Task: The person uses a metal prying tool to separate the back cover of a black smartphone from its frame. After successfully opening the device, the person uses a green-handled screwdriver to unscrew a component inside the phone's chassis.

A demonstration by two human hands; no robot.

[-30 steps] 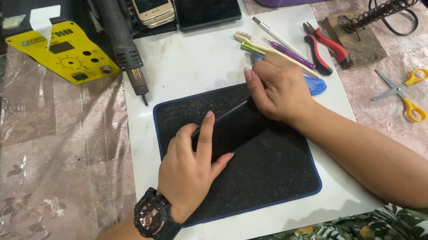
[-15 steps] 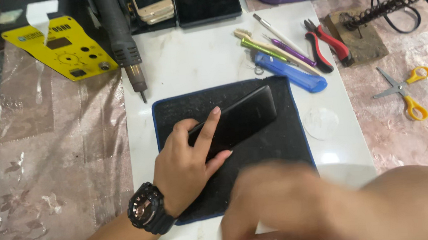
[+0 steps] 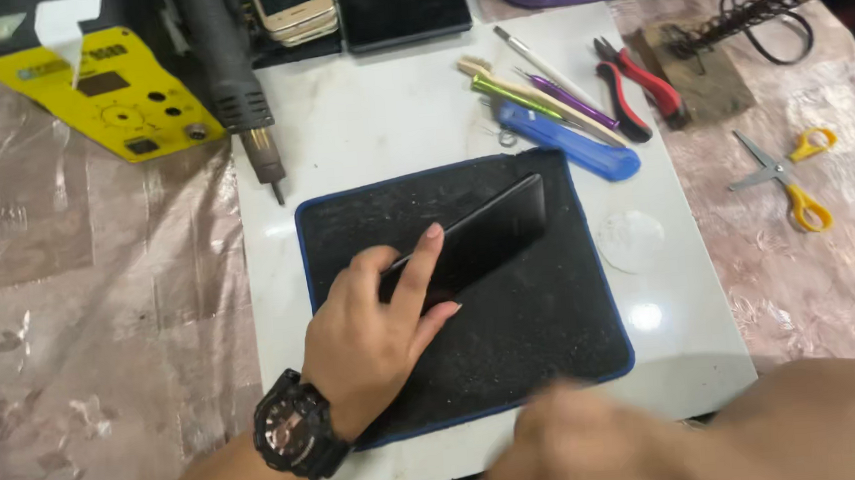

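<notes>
Under our left hand (image 3: 374,339) lies a black phone (image 3: 478,238), slanted across a black mat with a blue edge (image 3: 546,352). Our fingers (image 3: 420,271) are spread flat, the forefinger stretched along the phone's lower end and pressing it to the mat without closing round it; a dark wristwatch (image 3: 296,438) sits on that wrist. Our right hand (image 3: 583,450) is at the bottom edge of the view, off the mat's near corner and blurred, so we cannot tell whether its fingers are open or closed.

Beneath the mat is a white board (image 3: 379,123), which rests on a desk (image 3: 102,323) covered with a pinkish patterned cloth. Just beyond the mat's far right corner we see a blue-handled tool (image 3: 571,145), a bundle of thin picks and brushes (image 3: 538,92) and red-handled pliers (image 3: 638,90). Yellow-handled scissors (image 3: 789,180) lie well to the right on the cloth, near a coiled wire stand on a brown base (image 3: 706,60). At the far left are a yellow panel (image 3: 117,106) and a black hot-air nozzle (image 3: 237,93), its tip pointing toward the mat. Two more phones (image 3: 351,10) rest at the far edge. Nothing lies over the phone but our own fingers.
</notes>
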